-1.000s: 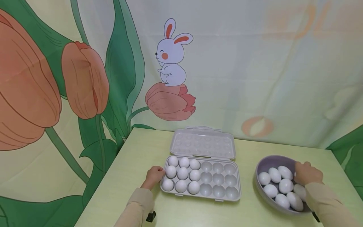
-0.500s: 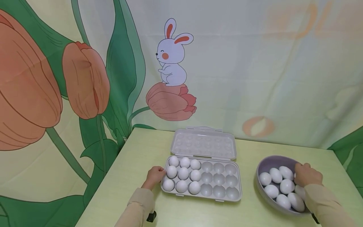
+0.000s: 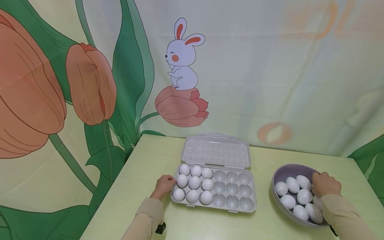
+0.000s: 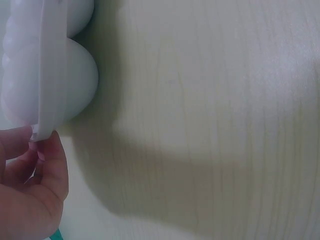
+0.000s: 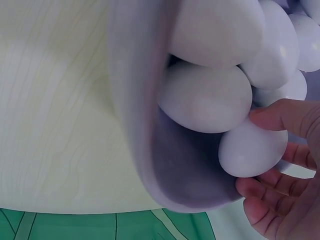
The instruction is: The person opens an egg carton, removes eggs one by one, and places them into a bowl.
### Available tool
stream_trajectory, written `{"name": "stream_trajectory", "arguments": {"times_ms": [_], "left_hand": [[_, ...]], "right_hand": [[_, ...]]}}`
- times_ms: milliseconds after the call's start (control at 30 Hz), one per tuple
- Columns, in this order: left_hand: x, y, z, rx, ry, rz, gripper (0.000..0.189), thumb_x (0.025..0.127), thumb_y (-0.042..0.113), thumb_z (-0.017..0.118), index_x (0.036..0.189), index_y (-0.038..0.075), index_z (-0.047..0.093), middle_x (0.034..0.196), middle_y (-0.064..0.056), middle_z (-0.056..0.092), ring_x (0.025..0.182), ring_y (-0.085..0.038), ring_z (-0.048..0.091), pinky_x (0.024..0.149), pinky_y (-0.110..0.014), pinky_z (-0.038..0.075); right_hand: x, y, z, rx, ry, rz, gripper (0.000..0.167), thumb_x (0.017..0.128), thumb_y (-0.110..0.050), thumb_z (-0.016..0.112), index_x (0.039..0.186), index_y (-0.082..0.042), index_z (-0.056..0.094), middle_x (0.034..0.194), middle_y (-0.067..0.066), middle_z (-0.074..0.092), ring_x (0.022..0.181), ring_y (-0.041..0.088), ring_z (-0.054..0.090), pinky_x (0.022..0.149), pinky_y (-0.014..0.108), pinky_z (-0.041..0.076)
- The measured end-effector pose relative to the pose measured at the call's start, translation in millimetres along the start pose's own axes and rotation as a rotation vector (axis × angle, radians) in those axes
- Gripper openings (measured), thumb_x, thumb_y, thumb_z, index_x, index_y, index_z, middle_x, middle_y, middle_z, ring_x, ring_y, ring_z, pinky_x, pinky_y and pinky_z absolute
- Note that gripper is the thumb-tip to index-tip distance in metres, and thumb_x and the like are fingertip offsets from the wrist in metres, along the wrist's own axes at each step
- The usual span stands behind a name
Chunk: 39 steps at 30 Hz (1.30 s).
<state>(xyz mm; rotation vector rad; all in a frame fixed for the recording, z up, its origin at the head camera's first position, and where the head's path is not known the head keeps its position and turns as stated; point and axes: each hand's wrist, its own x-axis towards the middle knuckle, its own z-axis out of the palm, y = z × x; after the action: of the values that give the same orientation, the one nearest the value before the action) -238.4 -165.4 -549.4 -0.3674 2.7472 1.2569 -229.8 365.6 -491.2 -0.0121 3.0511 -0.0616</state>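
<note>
A white plastic egg box [image 3: 232, 189] lies with its lid [image 3: 216, 152] folded back; white eggs [image 3: 194, 183] fill its three left columns, and the cups on the right are bare. My left hand [image 3: 163, 186] pinches the box's left end, thumb and fingers at the rim [image 4: 52, 65] in the left wrist view. Inside the purple-grey bowl [image 3: 275, 193] at the right, several eggs [image 3: 304, 196] are heaped. My right hand [image 3: 326, 184] reaches over the bowl's far right side. The right wrist view shows its thumb and fingers around one egg [image 5: 252, 150] near the bowl's wall.
Both containers stand on a pale wood-grain table [image 3: 141, 160]. Behind it hangs a cloth backdrop [image 3: 228, 83] printed with tulips and a rabbit, close to the table's back edge. A gap of tabletop separates the box from the bowl.
</note>
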Motion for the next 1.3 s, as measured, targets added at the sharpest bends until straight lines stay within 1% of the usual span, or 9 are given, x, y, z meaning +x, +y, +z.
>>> {"name": "stream_trajectory", "arguments": {"times_ms": [67, 233, 500, 733, 867, 1100, 1300], "left_hand": [[0.5, -0.2, 0.1, -0.004, 0.0, 0.001, 0.016, 0.081, 0.013, 0.054, 0.078, -0.002, 0.061, 0.067, -0.007, 0.057, 0.053, -0.013, 0.046, 0.047, -0.021, 0.036], [1.0, 0.4, 0.4, -0.02, -0.002, -0.023, 0.016, 0.081, 0.013, 0.054, 0.078, -0.001, 0.061, 0.069, -0.007, 0.057, 0.055, -0.013, 0.046, 0.047, -0.021, 0.036], [1.6, 1.0, -0.1, -0.007, 0.002, -0.033, 0.016, 0.081, 0.014, 0.054, 0.078, 0.0, 0.061, 0.069, -0.006, 0.057, 0.056, -0.013, 0.046, 0.048, -0.021, 0.036], [1.0, 1.0, 0.3, -0.008, -0.004, -0.029, 0.016, 0.081, 0.014, 0.055, 0.077, -0.001, 0.061, 0.066, -0.005, 0.055, 0.055, -0.012, 0.045, 0.047, -0.021, 0.035], [0.7, 0.3, 0.5, -0.003, 0.0, -0.023, 0.016, 0.081, 0.014, 0.055, 0.077, 0.0, 0.06, 0.064, -0.004, 0.054, 0.053, -0.012, 0.044, 0.047, -0.021, 0.035], [2.0, -0.7, 0.6, -0.007, -0.001, -0.032, 0.016, 0.081, 0.014, 0.054, 0.078, 0.0, 0.061, 0.065, -0.005, 0.054, 0.053, -0.012, 0.044, 0.047, -0.021, 0.035], [0.6, -0.4, 0.8, -0.006, -0.002, -0.031, 0.016, 0.081, 0.014, 0.054, 0.078, 0.0, 0.061, 0.065, -0.004, 0.054, 0.053, -0.012, 0.044, 0.047, -0.021, 0.035]], "right_hand": [[0.3, -0.2, 0.6, -0.002, 0.006, -0.001, 0.018, 0.074, -0.005, 0.057, 0.083, 0.008, 0.047, 0.077, 0.033, 0.046, 0.063, 0.046, 0.049, 0.05, 0.051, 0.04], [-0.6, -1.8, 2.8, -0.009, 0.026, -0.009, 0.017, 0.074, -0.004, 0.056, 0.081, 0.008, 0.046, 0.075, 0.032, 0.045, 0.061, 0.046, 0.049, 0.048, 0.05, 0.041], [-1.2, -4.2, 4.7, 0.0, 0.075, -0.027, 0.011, 0.075, -0.001, 0.053, 0.077, 0.008, 0.046, 0.071, 0.031, 0.044, 0.058, 0.045, 0.048, 0.046, 0.05, 0.041], [-0.4, -6.7, 6.0, -0.024, 0.045, -0.016, 0.008, 0.078, 0.001, 0.05, 0.079, 0.009, 0.049, 0.074, 0.032, 0.047, 0.061, 0.045, 0.049, 0.049, 0.051, 0.042], [-0.4, -8.0, 6.7, -0.036, 0.045, -0.014, 0.008, 0.079, 0.002, 0.049, 0.08, 0.009, 0.05, 0.074, 0.032, 0.048, 0.061, 0.045, 0.049, 0.05, 0.052, 0.042], [-2.5, -10.5, 5.9, -0.023, 0.038, -0.02, 0.008, 0.08, 0.002, 0.047, 0.081, 0.009, 0.051, 0.075, 0.033, 0.048, 0.062, 0.046, 0.05, 0.051, 0.053, 0.042], [0.6, -8.5, 6.8, -0.014, 0.001, -0.018, 0.009, 0.081, 0.001, 0.047, 0.084, 0.009, 0.052, 0.079, 0.034, 0.048, 0.065, 0.047, 0.051, 0.052, 0.053, 0.043]]}}
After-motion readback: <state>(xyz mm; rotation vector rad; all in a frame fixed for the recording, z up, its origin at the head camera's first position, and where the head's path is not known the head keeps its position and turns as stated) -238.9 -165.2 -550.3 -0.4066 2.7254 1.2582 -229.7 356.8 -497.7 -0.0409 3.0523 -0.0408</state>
